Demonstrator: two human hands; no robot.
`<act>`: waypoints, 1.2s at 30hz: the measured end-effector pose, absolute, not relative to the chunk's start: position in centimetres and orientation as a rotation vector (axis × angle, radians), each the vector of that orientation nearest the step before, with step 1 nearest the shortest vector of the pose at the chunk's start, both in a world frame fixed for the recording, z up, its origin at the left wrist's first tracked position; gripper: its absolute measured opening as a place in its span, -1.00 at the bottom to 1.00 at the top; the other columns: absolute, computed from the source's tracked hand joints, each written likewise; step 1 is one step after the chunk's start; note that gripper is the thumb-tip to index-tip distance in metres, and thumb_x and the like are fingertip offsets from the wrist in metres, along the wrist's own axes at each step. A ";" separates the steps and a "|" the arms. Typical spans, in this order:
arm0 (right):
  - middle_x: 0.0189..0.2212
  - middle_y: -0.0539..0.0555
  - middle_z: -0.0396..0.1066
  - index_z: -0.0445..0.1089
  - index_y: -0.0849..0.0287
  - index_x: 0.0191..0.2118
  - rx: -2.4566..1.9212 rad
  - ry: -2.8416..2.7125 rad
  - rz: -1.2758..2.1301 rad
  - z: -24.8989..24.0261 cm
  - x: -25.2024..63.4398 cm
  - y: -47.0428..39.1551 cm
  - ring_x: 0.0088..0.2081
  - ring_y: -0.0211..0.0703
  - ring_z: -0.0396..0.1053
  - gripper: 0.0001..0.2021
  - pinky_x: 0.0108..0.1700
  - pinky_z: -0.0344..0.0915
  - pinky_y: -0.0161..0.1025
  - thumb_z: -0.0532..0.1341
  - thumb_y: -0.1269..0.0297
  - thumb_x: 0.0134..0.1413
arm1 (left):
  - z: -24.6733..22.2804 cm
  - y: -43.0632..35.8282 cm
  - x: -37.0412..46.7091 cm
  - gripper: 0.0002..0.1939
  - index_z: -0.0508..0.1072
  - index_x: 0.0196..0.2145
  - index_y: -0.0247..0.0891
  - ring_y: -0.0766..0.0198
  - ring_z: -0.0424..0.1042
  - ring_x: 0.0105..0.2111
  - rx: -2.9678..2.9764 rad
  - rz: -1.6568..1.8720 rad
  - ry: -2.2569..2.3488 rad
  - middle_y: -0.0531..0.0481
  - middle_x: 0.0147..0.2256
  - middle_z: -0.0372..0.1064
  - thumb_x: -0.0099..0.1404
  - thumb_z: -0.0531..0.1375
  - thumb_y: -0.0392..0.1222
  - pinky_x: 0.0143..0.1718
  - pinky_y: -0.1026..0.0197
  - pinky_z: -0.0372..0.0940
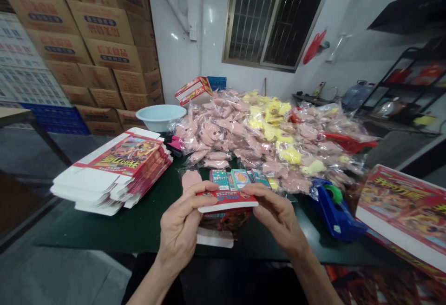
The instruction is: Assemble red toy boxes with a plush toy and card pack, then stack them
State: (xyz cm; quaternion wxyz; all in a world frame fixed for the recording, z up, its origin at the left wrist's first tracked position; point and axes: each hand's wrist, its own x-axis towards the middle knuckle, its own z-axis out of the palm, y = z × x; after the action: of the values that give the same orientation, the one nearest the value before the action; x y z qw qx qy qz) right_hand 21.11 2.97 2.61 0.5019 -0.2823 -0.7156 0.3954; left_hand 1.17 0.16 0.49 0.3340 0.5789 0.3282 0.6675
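Note:
A red printed carton (226, 219) with white flaps is between my hands, at the near edge of the green table. My left hand (183, 219) grips its left side, fingers lying over the red top panel. At the right end of that panel, my right hand (278, 214) pinches the edge between thumb and fingers. Just behind the carton lie several small printed card packs (240, 178). A pink toy in clear wrap (191, 179) rests beyond my left fingers. The carton's inside is hidden from me.
A stack of flattened cartons (118, 165) lies to the left. Behind spreads a heap of bagged pink and yellow toys (240, 128), with a pale blue basin (160, 115) beside it. A blue tape dispenser (336, 212) and a larger printed box (404, 207) stand right.

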 end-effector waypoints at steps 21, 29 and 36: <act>-0.34 -0.03 0.42 0.37 0.10 -0.21 -0.856 -1.890 0.508 3.8 21.0 1.4 -0.35 -0.35 0.37 -0.88 -0.38 0.28 -0.49 0.14 0.38 0.13 | 4.6 -0.9 -0.8 -0.77 0.51 -0.21 -0.13 0.28 0.44 -0.14 1.971 1.425 0.971 -0.01 -0.15 0.46 0.22 0.16 -0.36 -0.13 0.30 0.33; -0.32 0.01 0.44 0.42 0.12 -0.23 -0.797 -1.815 0.436 3.6 20.7 1.2 -0.27 -0.30 0.41 -0.84 -0.27 0.32 -0.43 0.15 0.47 0.10 | 4.5 -0.6 -0.9 -0.70 0.49 -0.15 -0.16 0.28 0.45 -0.14 2.142 1.422 0.925 -0.04 -0.13 0.45 0.20 0.15 -0.44 -0.12 0.27 0.34; -0.23 0.05 0.43 0.41 0.09 -0.14 -0.763 -1.771 0.395 2.1 20.3 1.5 -0.21 -0.25 0.41 -0.76 -0.17 0.35 -0.31 0.12 0.51 0.11 | 3.3 -0.7 -0.8 -0.66 0.43 -0.10 -0.25 0.25 0.42 -0.10 2.320 1.496 0.929 -0.14 -0.06 0.39 0.21 0.08 -0.48 -0.12 0.26 0.34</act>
State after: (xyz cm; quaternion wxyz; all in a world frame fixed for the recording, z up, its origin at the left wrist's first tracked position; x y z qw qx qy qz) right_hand 20.31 1.54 2.09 0.5534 -0.3230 -0.7494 0.1670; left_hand -0.85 -0.65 3.34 0.1141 0.7914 0.3168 0.5102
